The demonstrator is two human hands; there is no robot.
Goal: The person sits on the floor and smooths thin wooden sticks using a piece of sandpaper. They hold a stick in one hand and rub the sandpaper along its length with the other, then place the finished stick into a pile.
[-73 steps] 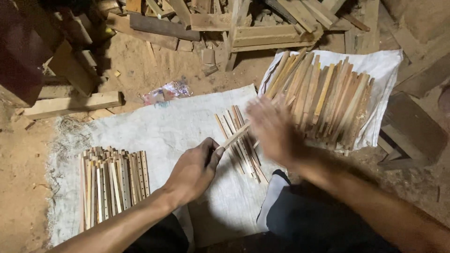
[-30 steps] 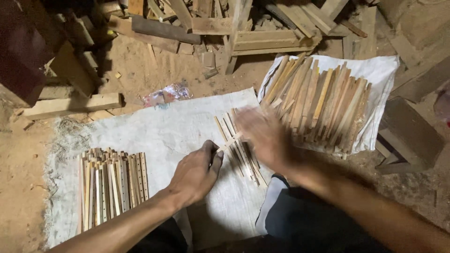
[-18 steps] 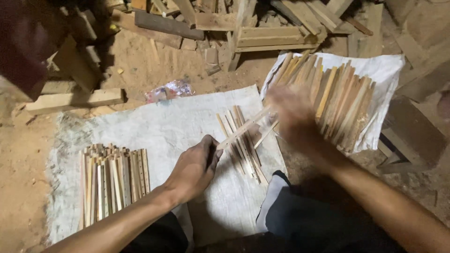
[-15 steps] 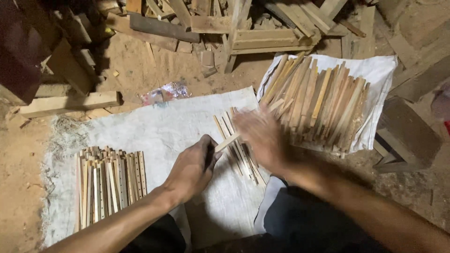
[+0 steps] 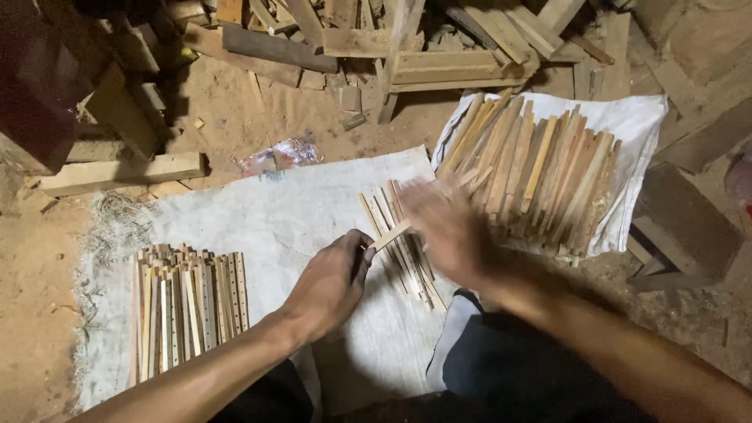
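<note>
Your left hand sits near the middle of the white sack cloth, forearm coming in from the near left. The fingers are curled shut around the near end of a thin wood strip, thumb side up. The strip runs up and to the right from the fist, its far end going under your right hand.

Your right hand is motion-blurred, palm down, just right of the left fist, forearm entering from the near right corner. It lies over the far part of the strip and over the small fan of loose strips on the cloth. Through the blur you cannot tell how far the fingers are open or whether they grip anything.

Edges and room:
- Left of your left forearm, a neat bundle of drilled strips lies on the cloth near its left edge, well apart from the fist. Bare cloth lies between them.
- Right of your right hand, a large pile of rough sticks rests on a second white cloth. The hand's far side is just beside the pile's near left edge.
- Far side: bare dirt floor, a crumpled plastic wrapper at the cloth's far edge, then stacked scrap timber.
- A short plank lies at the far left.
- Near side: your dark clothing meets the cloth's near edge.
</note>
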